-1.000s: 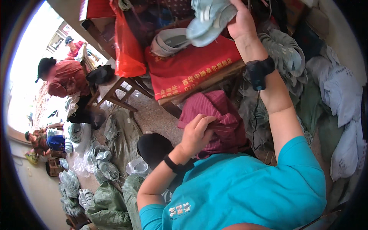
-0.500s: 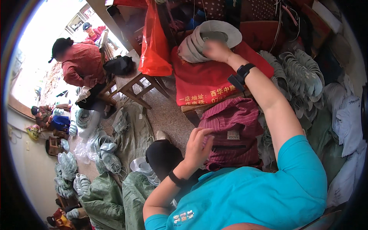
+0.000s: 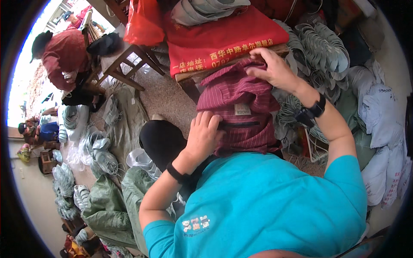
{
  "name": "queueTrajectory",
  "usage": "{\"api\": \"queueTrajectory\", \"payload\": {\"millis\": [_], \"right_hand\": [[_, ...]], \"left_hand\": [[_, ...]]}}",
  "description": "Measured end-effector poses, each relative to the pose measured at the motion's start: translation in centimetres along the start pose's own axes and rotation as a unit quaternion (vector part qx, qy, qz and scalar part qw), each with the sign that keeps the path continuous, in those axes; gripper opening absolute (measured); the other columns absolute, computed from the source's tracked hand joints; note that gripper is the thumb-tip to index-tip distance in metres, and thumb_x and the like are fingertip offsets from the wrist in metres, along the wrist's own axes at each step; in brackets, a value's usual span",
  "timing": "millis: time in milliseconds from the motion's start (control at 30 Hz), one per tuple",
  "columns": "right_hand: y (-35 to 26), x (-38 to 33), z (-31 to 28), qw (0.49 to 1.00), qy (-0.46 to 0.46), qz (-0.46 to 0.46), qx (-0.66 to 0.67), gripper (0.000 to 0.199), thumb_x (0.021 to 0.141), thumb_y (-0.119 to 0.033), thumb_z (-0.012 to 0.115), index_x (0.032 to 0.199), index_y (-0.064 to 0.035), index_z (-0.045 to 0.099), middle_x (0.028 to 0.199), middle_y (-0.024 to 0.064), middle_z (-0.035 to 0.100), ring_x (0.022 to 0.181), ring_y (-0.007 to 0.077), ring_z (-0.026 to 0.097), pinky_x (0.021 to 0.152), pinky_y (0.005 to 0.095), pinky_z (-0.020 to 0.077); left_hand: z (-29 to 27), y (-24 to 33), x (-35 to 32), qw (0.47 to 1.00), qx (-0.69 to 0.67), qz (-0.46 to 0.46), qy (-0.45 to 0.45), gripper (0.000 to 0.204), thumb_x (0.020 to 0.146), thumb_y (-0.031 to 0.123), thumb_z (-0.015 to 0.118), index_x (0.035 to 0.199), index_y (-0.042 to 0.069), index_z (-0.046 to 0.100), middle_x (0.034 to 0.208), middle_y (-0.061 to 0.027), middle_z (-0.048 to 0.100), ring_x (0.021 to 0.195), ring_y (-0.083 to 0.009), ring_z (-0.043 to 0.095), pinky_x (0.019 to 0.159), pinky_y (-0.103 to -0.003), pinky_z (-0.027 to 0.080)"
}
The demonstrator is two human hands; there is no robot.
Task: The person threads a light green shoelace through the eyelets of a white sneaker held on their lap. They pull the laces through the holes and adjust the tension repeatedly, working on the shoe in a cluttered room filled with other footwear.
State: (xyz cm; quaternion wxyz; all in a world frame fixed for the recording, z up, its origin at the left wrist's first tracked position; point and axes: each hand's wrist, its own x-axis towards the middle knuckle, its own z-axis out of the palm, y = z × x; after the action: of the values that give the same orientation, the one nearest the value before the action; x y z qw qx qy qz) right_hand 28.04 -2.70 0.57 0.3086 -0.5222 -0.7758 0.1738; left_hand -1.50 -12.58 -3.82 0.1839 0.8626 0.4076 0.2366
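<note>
Pressing down on a maroon striped cloth draped over the lap, just below the red-covered bench. Left hand flat on the near edge, fingers together, not pinching. Right hand curled over the far edge, fingertips seeming to nip a fold, though not clear enough to say for sure. Looks soft, light and floppy, likely to sag and bunch; best taken at two edges or corners and kept taut. Grey soles heaped just beside.
</note>
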Motion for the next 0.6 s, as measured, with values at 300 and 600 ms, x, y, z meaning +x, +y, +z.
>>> {"api": "queueTrajectory", "payload": {"millis": [300,600], "right_hand": [[-0.8,-1.0,-0.8,0.817,0.018,0.238,0.524,0.029,0.094,-0.019,0.062,0.116,-0.0001,0.062,0.109,0.0086,0.067,0.095,0.0164,0.066,0.084,0.0312,0.0542],[8.0,-2.8,2.5,0.672,-0.046,0.294,0.678,0.038,0.099,-0.033,0.056,0.121,-0.0032,0.058,0.119,0.0106,0.065,0.105,0.0219,0.064,0.095,0.0377,0.0512]], "left_hand": [[-2.0,3.1,-0.1,0.968,-0.196,0.097,-0.121,0.021,0.072,0.004,0.067,0.092,0.003,0.058,0.087,-0.0141,0.057,0.085,-0.0339,0.058,0.075,-0.041,0.049],[0.3,1.2,-0.8,0.881,-0.447,-0.152,-0.032,0.017,0.09,0.015,0.068,0.099,0.001,0.065,0.088,-0.0073,0.064,0.085,-0.0139,0.062,0.074,-0.028,0.05]]}}
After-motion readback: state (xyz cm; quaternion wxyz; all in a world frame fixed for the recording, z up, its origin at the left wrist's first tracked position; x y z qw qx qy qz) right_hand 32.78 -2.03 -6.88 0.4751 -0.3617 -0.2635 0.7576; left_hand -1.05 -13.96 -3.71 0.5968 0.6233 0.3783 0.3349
